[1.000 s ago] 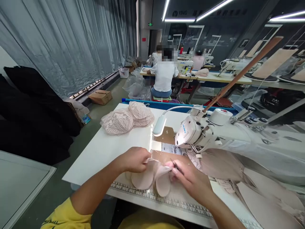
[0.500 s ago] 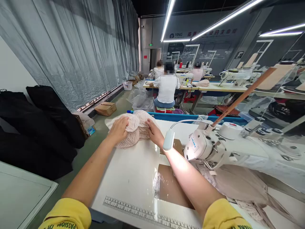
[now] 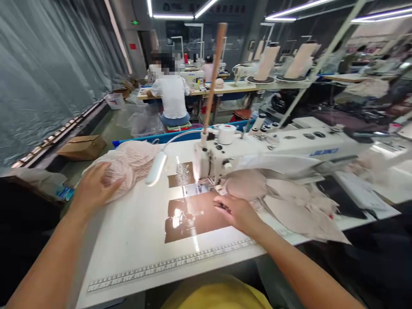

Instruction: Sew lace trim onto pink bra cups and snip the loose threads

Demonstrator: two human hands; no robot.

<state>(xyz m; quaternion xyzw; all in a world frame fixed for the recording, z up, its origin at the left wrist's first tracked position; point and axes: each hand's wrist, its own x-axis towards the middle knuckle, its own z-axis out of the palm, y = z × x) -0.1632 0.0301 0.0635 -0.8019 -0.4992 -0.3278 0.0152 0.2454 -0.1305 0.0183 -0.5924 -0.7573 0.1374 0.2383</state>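
At the left edge of the sewing table, a stack of pale pink lace pieces (image 3: 137,159) lies heaped. My left hand (image 3: 96,184) rests on its near side, thumb and fingers apart. My right hand (image 3: 236,212) is closed round a small dark tool (image 3: 222,207), blurred and mostly covered by the fingers. It is just in front of the needle area of the white sewing machine (image 3: 214,161). Beige fabric pieces (image 3: 289,197) with lace edging lie to the right of the needle, under the machine arm. Brown sheet (image 3: 196,216) covers the table in front of the needle.
A lit lamp (image 3: 157,167) on a bent neck hangs left of the machine head. A printed ruler (image 3: 167,264) runs along the table's front edge. A cardboard box (image 3: 82,147) sits on the floor at left. Ahead, a person in white (image 3: 170,96) sits at another table.
My right hand has left the lace stack and moved to the needle area, now closed on a small dark tool. My left hand stays at the lace. The view has turned right.
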